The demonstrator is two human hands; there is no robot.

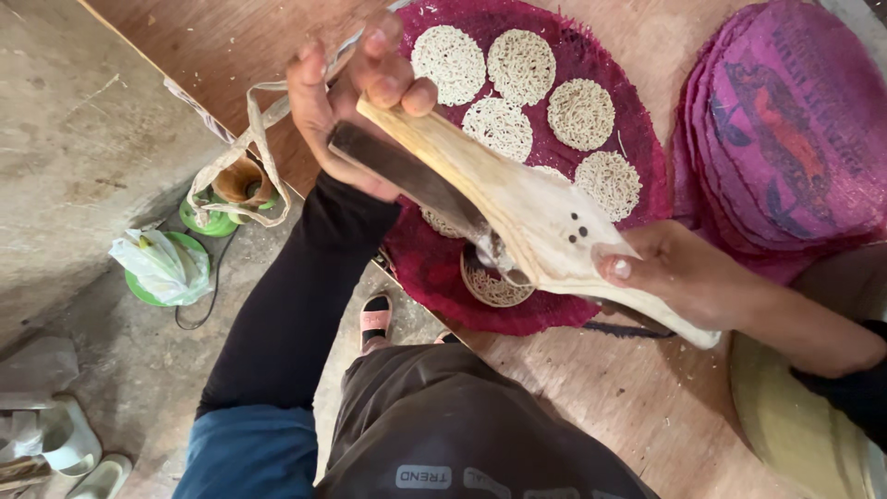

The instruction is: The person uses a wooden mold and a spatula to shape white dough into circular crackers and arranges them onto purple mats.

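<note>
Both hands are on a wooden noodle press [531, 217]: the left hand [356, 102] is wrapped closed around the two handle ends up top, squeezing them together, and the right hand [670, 273] grips the lower handle with the thumb on top. The press hangs in the air just above a round magenta woven mat [637, 139] on the counter [610, 388]. It looks stiff and fairly solid, pale smooth wood with a dark metal strip, so taking it far out on the handles seems the way to get leverage. Right under its middle sits a fresh noodle round [494, 286]; it looks soft, wet and easy to tear. Several more noodle discs [580, 113] lie apart on the mat. To the right there's a stack of empty mats [795, 129], same magenta weave. Down on the floor I can see a green bowl [139, 286] holding a crumpled plastic bag [157, 263], and a small brown pot [242, 180] with cloth strips around it.
</note>
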